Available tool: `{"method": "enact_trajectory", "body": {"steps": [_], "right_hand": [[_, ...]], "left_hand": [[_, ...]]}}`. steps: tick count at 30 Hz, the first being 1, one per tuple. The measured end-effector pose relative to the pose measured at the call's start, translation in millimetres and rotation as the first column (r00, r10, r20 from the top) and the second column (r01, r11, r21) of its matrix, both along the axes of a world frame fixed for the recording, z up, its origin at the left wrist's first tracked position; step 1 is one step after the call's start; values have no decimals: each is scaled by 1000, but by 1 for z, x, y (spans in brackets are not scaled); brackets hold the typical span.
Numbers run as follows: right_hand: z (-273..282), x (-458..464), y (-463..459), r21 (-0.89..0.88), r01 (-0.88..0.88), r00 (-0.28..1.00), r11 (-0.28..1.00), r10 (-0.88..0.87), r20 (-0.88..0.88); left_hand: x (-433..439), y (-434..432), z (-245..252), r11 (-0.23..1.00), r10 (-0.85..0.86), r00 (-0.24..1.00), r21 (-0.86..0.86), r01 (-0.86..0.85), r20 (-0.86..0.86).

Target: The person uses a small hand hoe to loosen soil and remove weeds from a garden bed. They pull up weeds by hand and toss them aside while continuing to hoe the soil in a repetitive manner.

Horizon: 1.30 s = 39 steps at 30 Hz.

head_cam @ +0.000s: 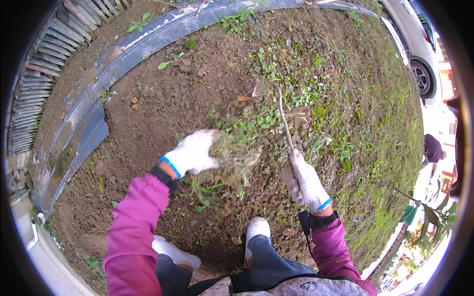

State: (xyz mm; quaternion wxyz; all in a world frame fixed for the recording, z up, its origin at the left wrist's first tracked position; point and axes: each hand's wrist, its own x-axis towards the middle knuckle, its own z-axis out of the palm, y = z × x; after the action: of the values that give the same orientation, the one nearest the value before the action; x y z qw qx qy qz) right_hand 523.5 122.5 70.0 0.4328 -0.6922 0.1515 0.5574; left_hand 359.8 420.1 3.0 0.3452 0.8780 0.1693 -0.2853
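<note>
My left hand (194, 151), in a white work glove with a blue cuff, holds a clump of pulled weeds (233, 155). The clump is blurred, with stems and roots hanging from it over brown soil. To its right, my right hand (305, 181), gloved alike, is closed around the thin handle of a small hand hoe (284, 114). The hoe's blade (260, 88) points away from me and rests at or just above low green weeds (266, 120); contact with the soil cannot be told. Part of the handle is hidden in my palm.
Bare soil (159, 92) lies left, mossy weeds (385, 166) right. Grey sheeting (148, 42) curves around the far and left sides, with stacked roof tiles (55, 51) beyond. My white shoes (258, 231) stand close below. A parked car (422, 48) and a person (432, 148) are at the right edge.
</note>
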Motion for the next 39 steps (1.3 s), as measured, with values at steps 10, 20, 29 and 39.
{"method": "enact_trajectory", "body": {"steps": [10, 20, 29, 39], "right_hand": [[-24, 18, 60, -235, -560, 510, 794, 554, 658], [-68, -39, -33, -570, -565, 527, 597, 792, 308], [-79, -3, 81, -590, -549, 265, 592, 792, 549], [-68, -20, 26, -662, -542, 309, 517, 856, 415]], "left_hand": [[-131, 34, 17, 953, 250, 891, 256, -159, -379], [-168, 20, -19, 915, 301, 935, 332, -227, -188], [-163, 9, -25, 900, 299, 946, 367, -236, -124], [-159, 2, -30, 875, 363, 930, 365, -318, -61]]}}
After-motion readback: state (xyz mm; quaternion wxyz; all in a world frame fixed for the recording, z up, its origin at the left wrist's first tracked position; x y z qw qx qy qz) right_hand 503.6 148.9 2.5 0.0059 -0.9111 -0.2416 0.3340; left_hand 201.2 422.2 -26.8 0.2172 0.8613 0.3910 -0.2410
